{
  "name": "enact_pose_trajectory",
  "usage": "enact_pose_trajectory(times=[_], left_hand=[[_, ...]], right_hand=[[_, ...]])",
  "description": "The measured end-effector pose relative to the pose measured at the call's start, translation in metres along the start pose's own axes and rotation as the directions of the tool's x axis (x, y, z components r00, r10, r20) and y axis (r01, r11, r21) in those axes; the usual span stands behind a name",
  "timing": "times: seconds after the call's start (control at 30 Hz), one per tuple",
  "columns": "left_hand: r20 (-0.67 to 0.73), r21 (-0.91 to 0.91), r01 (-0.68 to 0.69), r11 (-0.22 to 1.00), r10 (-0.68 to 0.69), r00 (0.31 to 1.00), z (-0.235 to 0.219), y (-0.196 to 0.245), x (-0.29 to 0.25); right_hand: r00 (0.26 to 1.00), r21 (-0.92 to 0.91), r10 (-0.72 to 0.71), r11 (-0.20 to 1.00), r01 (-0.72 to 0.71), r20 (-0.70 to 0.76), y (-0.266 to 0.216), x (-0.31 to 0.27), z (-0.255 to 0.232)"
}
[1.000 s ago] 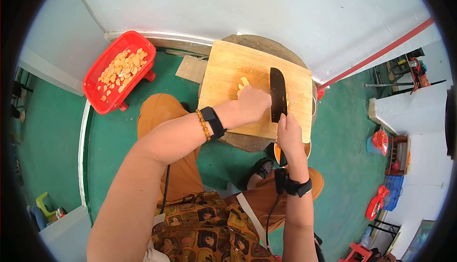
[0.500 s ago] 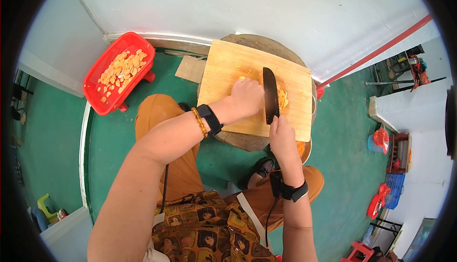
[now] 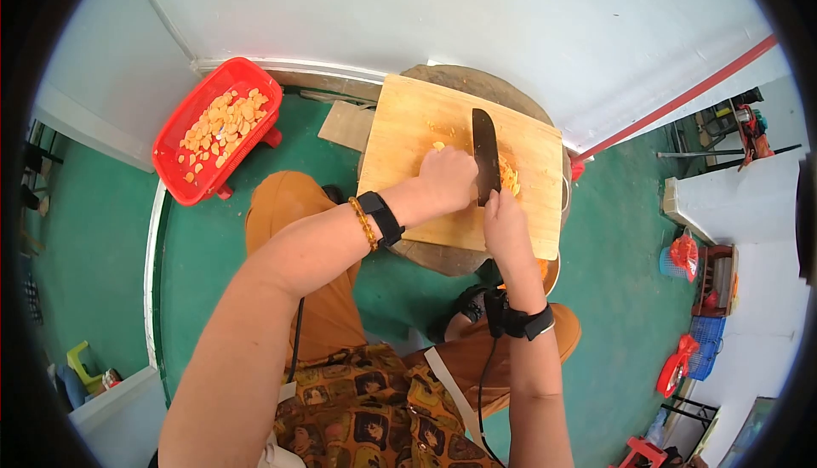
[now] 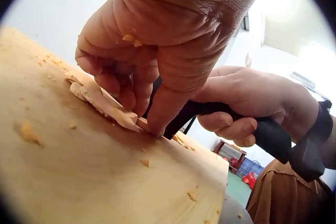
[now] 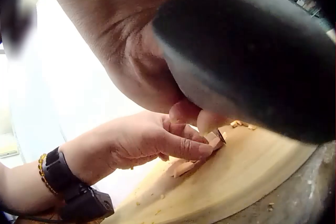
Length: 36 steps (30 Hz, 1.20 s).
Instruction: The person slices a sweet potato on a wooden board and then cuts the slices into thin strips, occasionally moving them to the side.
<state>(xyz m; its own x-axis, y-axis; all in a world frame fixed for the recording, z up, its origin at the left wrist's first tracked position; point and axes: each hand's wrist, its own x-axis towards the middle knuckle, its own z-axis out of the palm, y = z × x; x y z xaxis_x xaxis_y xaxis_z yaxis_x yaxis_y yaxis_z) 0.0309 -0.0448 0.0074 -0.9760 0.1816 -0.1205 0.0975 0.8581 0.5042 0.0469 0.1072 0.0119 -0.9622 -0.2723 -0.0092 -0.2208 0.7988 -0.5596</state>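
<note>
My left hand (image 3: pixel 448 180) bends over a small overlapping stack of carrot slices (image 4: pixel 100 100) on the wooden cutting board (image 3: pixel 400 128). Its thumb and fingertips pinch the slices from both sides, low against the wood. In my right hand (image 3: pixel 508 231) is the black handle of a kitchen knife (image 3: pixel 485 149), whose broad dark blade stands just right of the left hand's fingers. Thin carrot shreds (image 3: pixel 510 179) lie on the board beyond the blade. The right wrist view shows the slices' end close by the blade, with the handle's butt (image 5: pixel 247 56) large in front.
The board rests on a round wooden block (image 3: pixel 438 258). A bowl with orange shreds (image 3: pixel 544 269) sits below its near right corner, partly behind the right arm. To the left, a red plastic tub (image 3: pixel 166 180) holds many slices. A wall (image 3: pixel 425 8) rises behind the board.
The knife has shifted left and slightly away from the body, uncovering the shred pile on its right. The left hand has shifted slightly left and now covers most of the slices in the head view.
</note>
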Motion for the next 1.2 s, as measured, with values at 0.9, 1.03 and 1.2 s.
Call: enact_pose_trajectory(times=[0.9, 1.03, 1.2], left_hand=[[-0.224, 0.06, -0.075, 0.995, 0.086, 0.971, 0.018, -0.009, 0.0], [-0.277, 0.071, -0.103, 0.992, 0.118, 0.954, 0.023, -0.009, 0.003], [-0.29, 0.06, -0.093, 0.994, 0.106, 0.951, 0.023, -0.01, 0.003]], right_hand=[[0.999, 0.008, 0.028, 1.0, -0.028, -0.036, -0.006, -0.01, -0.002], [1.0, -0.004, -0.001, 1.0, 0.001, -0.016, -0.002, -0.019, -0.004], [1.0, -0.054, -0.001, 0.999, 0.0, -0.02, -0.005, -0.022, -0.001]])
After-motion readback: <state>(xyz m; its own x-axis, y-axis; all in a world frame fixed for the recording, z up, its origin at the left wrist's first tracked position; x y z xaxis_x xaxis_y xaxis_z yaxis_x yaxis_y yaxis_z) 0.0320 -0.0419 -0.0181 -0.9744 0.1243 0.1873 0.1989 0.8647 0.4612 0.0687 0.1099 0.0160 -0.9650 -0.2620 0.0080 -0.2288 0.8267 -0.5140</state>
